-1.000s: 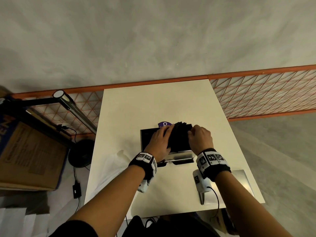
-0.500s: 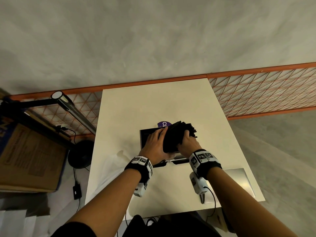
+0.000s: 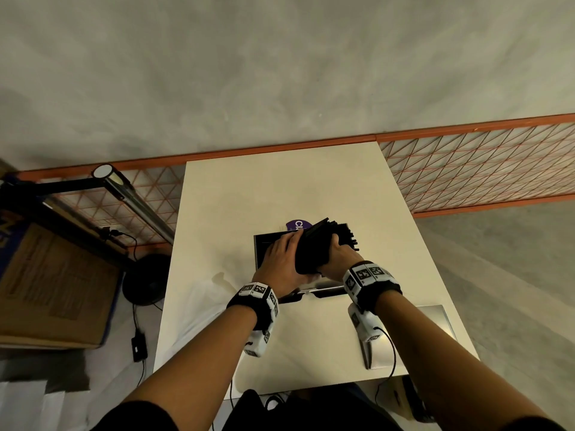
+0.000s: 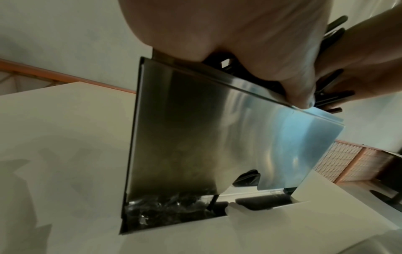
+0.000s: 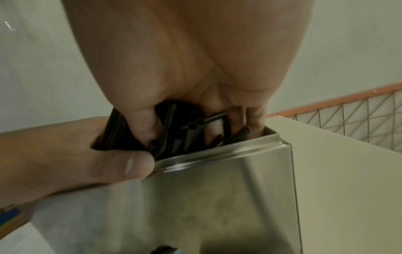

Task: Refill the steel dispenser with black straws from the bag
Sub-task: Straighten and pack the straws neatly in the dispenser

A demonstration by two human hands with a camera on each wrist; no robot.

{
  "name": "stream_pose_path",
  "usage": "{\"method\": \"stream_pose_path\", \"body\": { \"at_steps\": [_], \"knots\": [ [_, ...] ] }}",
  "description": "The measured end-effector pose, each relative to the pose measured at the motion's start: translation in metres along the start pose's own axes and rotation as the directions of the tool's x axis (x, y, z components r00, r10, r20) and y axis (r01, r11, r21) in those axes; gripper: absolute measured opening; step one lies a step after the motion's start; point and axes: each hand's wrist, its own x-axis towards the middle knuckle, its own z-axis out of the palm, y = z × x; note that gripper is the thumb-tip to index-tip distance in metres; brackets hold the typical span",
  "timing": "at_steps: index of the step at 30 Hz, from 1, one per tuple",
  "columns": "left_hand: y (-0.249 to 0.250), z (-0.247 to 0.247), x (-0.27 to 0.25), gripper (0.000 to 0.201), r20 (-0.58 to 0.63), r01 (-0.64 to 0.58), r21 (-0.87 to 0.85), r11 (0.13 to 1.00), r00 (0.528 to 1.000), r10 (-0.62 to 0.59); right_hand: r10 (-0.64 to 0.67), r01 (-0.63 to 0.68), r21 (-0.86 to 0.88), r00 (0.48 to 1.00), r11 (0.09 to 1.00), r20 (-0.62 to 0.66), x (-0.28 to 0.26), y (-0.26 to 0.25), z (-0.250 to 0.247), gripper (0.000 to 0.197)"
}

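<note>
The steel dispenser stands open-topped at the middle of the white table. Above its opening, both hands hold a thick bundle of black straws, tilted with the near end down in the box. My left hand cups the bundle's left side, its thumb on the dispenser's front rim. My right hand grips the bundle from the right, fingers curled among the straws. The left wrist view shows the dispenser's shiny front and straw ends over the rim.
A crumpled clear plastic bag lies on the table's left side. A flat steel lid lies at the front right. A purple label shows behind the dispenser. A cardboard box and a lamp tube stand left of the table.
The straw bundle has gone from lying level across the dispenser's top to tilted, near end down. My right hand has moved left and nearer, closing in on the left hand.
</note>
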Motion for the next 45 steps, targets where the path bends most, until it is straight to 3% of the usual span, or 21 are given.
{"method": "stream_pose_path", "body": {
  "at_steps": [11, 16, 19, 35, 42, 45],
  "knots": [
    [0.002, -0.003, -0.002, 0.112, 0.006, 0.019, -0.045, 0.999, 1.000, -0.018, 0.072, -0.079, 0.116, 0.995, 0.990, 0.069, 0.011, 0.005, -0.001, 0.090],
    [0.002, -0.005, -0.002, 0.114, 0.020, 0.021, -0.073, 0.997, 1.000, -0.020, 0.032, -0.041, 0.125, 0.997, 0.991, 0.077, 0.011, 0.006, -0.005, 0.099],
    [0.004, -0.006, -0.001, 0.115, 0.016, 0.028, -0.077, 0.997, 1.000, -0.027, -0.025, 0.022, 0.172, 1.000, 0.985, 0.018, 0.014, 0.009, -0.004, 0.101],
    [0.007, -0.009, 0.000, 0.118, -0.049, 0.091, -0.188, 0.978, 0.994, -0.102, -0.170, 0.217, 0.385, 0.974, 0.897, -0.152, -0.005, 0.010, 0.002, 0.047],
    [0.013, -0.017, 0.003, 0.119, -0.019, 0.048, -0.168, 0.985, 0.998, -0.052, -0.187, 0.273, 0.510, 0.959, 0.816, -0.214, -0.009, 0.013, -0.001, 0.038],
    [0.016, -0.019, 0.005, 0.118, -0.011, 0.011, -0.147, 0.989, 1.000, -0.013, -0.166, 0.273, 0.599, 0.959, 0.753, -0.228, -0.010, 0.014, -0.006, 0.025]
  ]
}}
